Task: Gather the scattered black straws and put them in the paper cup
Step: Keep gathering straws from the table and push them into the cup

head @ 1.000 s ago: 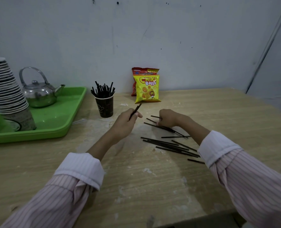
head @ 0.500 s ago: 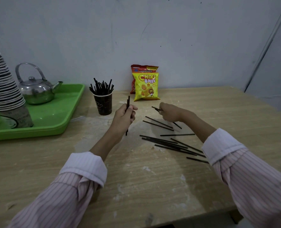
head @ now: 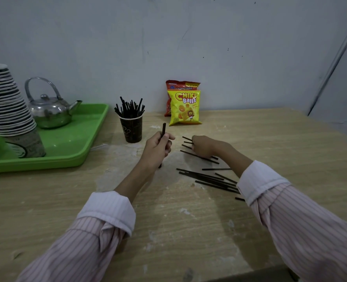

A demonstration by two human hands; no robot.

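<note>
A dark paper cup (head: 132, 129) stands on the wooden table (head: 189, 231), with several black straws sticking up out of it. My left hand (head: 157, 148) is just right of the cup and grips a black straw (head: 164, 129) held nearly upright. My right hand (head: 203, 146) rests knuckles up on the table with its fingers curled over black straws; a few straw ends (head: 187, 138) poke out to its left. More scattered black straws (head: 207, 178) lie flat on the table in front of my right forearm.
A green tray (head: 73, 145) at the left holds a metal kettle (head: 49, 110) and a leaning stack of paper cups (head: 7, 110). Two snack bags (head: 183, 107) lean on the wall behind the straws.
My left hand has turned its straw from slanted to nearly upright. My right hand lifted off the table with a straw, then came back down onto the straws.
</note>
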